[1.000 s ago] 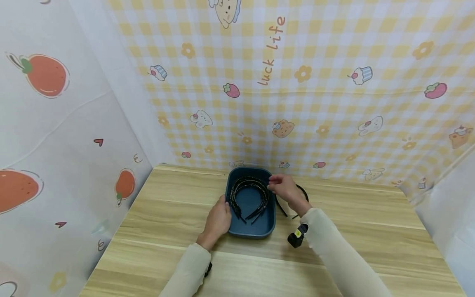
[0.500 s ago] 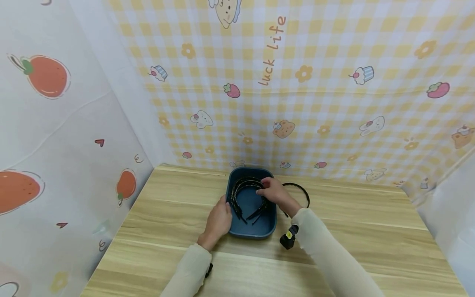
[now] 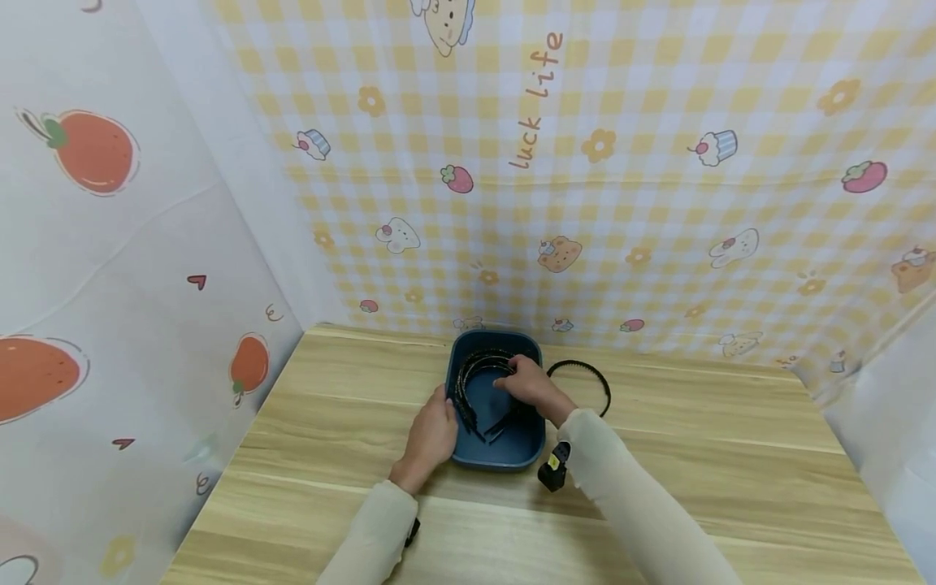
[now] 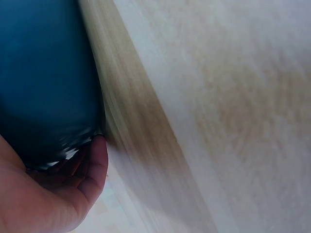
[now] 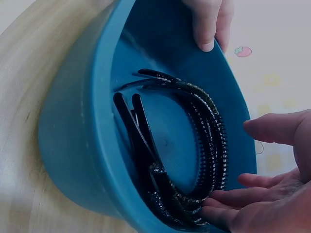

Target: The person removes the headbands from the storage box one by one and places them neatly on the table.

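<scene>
A dark blue plastic bin (image 3: 504, 463) stands on the table with several black, toothed headbands (image 3: 462, 390) nested inside it. Glittering dots run along some of these headbands (image 5: 209, 126) in the right wrist view. My left hand (image 3: 431, 431) grips the bin's left wall, its thumb over the rim. Inside the bin, my right hand (image 3: 532, 383) reaches over the right wall, thumb and fingers spread apart. Its fingertips (image 5: 218, 196) touch the headbands' curved side in the right wrist view. Another black headband (image 3: 595, 374) lies on the table, right of the bin, partly hidden by the right hand and wrist.
The wood-grain table (image 3: 329, 406) meets a yellow checked cloth wall (image 3: 636, 203) just behind the bin. A white printed sheet (image 3: 168, 341) rises along the left side. A small black wrist camera (image 3: 553, 470) hangs under the right sleeve.
My right hand has moved left and down, from beside the bin's right rim to the headbands inside. The loose headband on the table shows more of its arch. My left hand stays put.
</scene>
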The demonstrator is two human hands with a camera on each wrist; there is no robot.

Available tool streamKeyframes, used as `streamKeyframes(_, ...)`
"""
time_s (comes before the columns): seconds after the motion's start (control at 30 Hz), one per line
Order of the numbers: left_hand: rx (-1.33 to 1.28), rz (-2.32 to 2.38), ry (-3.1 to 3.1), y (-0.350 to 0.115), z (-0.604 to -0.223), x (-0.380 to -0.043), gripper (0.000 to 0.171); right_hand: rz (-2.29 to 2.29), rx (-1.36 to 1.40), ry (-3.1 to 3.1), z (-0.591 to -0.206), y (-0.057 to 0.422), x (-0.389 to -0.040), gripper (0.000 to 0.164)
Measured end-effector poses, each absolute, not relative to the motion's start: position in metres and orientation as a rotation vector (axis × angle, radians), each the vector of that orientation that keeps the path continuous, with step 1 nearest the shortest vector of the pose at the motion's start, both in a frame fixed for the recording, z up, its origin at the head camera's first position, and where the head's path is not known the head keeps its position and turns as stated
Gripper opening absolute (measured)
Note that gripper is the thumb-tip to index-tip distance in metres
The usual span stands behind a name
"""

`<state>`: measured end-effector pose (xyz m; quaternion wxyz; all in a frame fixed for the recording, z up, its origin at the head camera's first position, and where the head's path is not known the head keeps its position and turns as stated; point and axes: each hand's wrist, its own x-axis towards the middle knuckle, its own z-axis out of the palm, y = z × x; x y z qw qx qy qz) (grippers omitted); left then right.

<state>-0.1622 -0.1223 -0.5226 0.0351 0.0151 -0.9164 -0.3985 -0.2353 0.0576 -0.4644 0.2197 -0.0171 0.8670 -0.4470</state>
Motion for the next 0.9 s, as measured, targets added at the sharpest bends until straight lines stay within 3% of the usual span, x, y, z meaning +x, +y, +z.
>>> streamKeyframes(0.9, 0.043, -1.233, -2.818, -0.122, -0.5215, -0.162, 0.038, -1.344, -0.014, 2.559, -0.4645, 0.0623, -0.2319, 0.035)
